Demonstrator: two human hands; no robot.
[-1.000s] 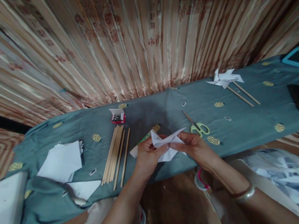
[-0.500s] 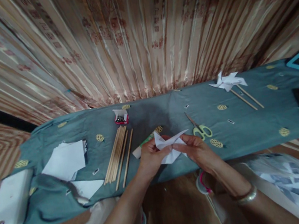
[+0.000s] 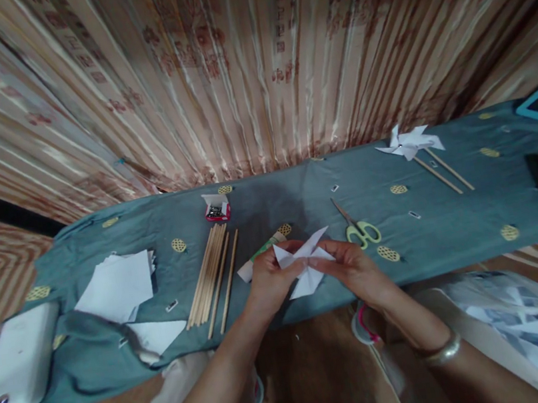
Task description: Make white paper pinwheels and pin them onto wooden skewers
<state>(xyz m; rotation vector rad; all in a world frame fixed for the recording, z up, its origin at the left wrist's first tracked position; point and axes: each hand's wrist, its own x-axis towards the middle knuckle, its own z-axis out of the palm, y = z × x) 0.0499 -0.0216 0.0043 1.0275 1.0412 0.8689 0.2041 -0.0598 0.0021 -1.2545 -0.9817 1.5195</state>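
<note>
A white paper pinwheel [image 3: 308,284] sits pinched between my left grip [image 3: 271,280] and my right grip [image 3: 354,265], near the scissors [image 3: 352,224], to their left and closer to me, over the front of a cloth-covered worktop [image 3: 259,204]. Each grip is clamped on its own side of the paper, the thumbs almost meeting on top at the centre, fingers curled behind and partly hidden; whether the lowest blade brushes the cloth, I cannot tell. The step in hand looks like bringing the folded points to the middle and pressing them there. Done well, I judge, it calls for one thumb pinning the gathered points while the other squares the last, the pressure firm at the centre and light elsewhere, since thin paper would likely crease if its curved blades were squeezed flat. A slack thumb could let a point spring back; a tug outward might tear a cut. Well left of the scissors lie bare wooden sticks [image 3: 207,278], with an open red box of small metal pins [image 3: 217,213] left of the scissors and slightly farther from me. Stick-mounted pinwheels [image 3: 412,142] rest to the scissors' right and beyond, a useful model for blade curve.
</note>
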